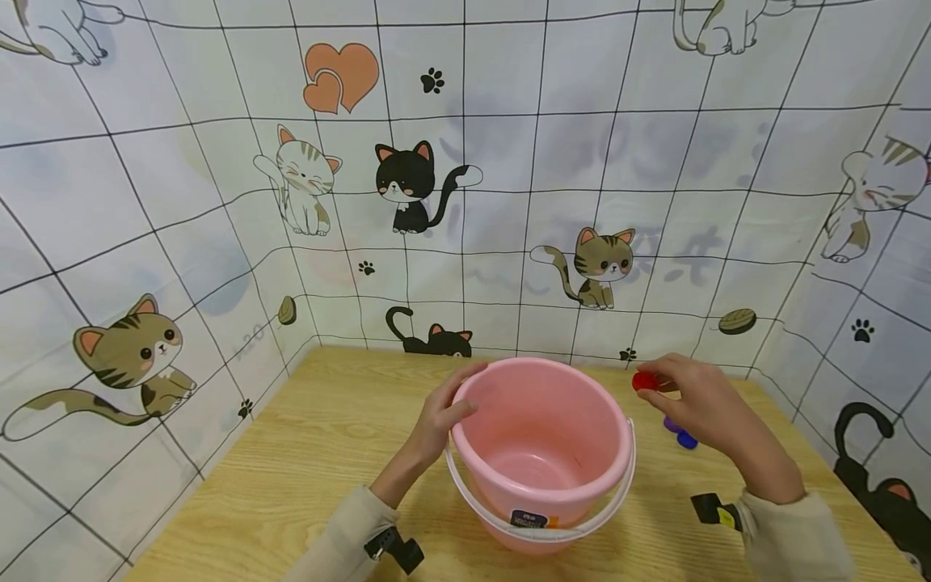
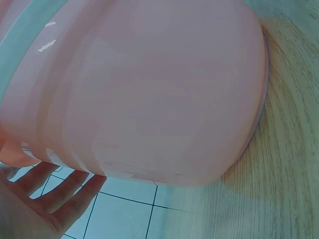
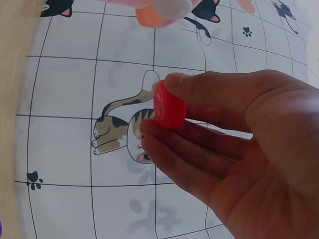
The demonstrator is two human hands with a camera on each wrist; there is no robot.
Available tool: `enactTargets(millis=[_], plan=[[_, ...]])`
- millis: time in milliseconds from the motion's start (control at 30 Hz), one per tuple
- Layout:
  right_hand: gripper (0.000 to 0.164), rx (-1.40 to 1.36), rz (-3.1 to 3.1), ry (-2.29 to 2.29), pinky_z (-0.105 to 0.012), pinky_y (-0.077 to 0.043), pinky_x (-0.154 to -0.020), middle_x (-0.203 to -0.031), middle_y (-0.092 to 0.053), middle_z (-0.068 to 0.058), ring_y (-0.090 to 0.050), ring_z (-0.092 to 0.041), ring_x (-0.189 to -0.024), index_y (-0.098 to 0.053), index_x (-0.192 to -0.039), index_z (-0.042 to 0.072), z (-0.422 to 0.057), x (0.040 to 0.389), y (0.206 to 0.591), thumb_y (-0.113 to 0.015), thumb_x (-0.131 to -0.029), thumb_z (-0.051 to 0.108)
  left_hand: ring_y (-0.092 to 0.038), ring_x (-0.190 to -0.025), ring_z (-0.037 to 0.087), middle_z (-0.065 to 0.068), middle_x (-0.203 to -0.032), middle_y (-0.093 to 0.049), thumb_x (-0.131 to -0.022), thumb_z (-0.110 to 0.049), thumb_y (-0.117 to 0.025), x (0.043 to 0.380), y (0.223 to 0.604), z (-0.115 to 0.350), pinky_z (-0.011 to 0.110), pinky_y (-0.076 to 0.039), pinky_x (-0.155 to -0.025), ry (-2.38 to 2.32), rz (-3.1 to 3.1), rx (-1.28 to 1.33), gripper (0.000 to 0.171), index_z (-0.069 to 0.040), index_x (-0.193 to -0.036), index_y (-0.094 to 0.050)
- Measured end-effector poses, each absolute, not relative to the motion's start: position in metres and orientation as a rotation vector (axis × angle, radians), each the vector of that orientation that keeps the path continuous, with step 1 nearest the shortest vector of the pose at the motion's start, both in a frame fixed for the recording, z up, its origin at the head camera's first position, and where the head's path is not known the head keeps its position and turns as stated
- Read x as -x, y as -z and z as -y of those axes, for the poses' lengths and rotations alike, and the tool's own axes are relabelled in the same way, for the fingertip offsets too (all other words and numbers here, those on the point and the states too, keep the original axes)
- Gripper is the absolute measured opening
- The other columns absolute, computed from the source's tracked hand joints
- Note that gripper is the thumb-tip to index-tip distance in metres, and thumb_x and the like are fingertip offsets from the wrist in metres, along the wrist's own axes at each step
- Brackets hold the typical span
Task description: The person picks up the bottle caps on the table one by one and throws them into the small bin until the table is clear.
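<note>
A pink bucket (image 1: 465, 453) with a white handle (image 1: 534, 533) stands upright on the wooden table, its inside bare. My left hand (image 1: 440, 416) grips the bucket's left rim, thumb over the edge and fingers along the outer wall; the left wrist view shows those fingers against the pink side. To the right of the bucket, my right hand (image 1: 701, 404) pinches a small red bottle cap (image 3: 169, 105) between thumb and fingertips, raised above the table. Beneath that hand lie a purple cap (image 1: 671, 423) and a blue cap (image 1: 687, 440), partly hidden by it.
The light wooden table (image 1: 291, 485) extends left of the bucket and behind it. A white cloth wall (image 1: 502, 162) with grid lines and printed cats encloses the back and both sides. Dark straps (image 1: 393, 550) sit on both sleeves.
</note>
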State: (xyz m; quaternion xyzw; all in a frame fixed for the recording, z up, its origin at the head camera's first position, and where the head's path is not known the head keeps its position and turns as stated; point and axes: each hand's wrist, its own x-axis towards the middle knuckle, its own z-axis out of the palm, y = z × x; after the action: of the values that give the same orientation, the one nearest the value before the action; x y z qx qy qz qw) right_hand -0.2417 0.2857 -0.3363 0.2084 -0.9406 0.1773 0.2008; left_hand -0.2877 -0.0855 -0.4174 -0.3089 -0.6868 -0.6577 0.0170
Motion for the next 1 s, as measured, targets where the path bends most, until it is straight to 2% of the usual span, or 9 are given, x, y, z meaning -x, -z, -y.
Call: enactTargets(millis=[533,833,1000], plan=[[0.036,-0.629,2.570,-0.486,-0.047,-0.065,-0.076,-0.106,-0.074,-0.015,-0.075,-0.031,-0.091,-0.072,-0.119,-0.001,-0.266,0.247,0.310,-0.081,-0.087,0.014,-0.066,-0.104,0.054,0.030,-0.140,-0.058,-0.091,-0.019,-0.052,0.287,0.417,0.085,0.071,-0.057,-0.078,2.052,2.129,0.955,0.065,-0.009,-0.155,-0.045],[0.035,-0.672,2.562,-0.473,-0.048,-0.064,-0.078,-0.106,-0.075,-0.013,-0.074,-0.029,-0.091,-0.073,-0.119,0.000,-0.256,0.251,0.301,-0.081,-0.087,0.014,-0.065,-0.107,0.052,0.028,-0.141,-0.058,-0.090,-0.020,-0.052,0.288,0.417,0.085,0.069,-0.058,-0.080,2.035,2.135,0.952,0.065,-0.010,-0.155,-0.046],[0.035,-0.685,2.557,-0.480,-0.048,-0.064,-0.078,-0.108,-0.075,-0.014,-0.074,-0.029,-0.092,-0.073,-0.119,0.000,-0.250,0.253,0.294,-0.080,-0.088,0.013,-0.066,-0.106,0.052,0.028,-0.142,-0.057,-0.091,-0.020,-0.052,0.287,0.417,0.086,0.064,-0.061,-0.078,2.025,2.138,0.963,0.065,-0.010,-0.156,-0.045]])
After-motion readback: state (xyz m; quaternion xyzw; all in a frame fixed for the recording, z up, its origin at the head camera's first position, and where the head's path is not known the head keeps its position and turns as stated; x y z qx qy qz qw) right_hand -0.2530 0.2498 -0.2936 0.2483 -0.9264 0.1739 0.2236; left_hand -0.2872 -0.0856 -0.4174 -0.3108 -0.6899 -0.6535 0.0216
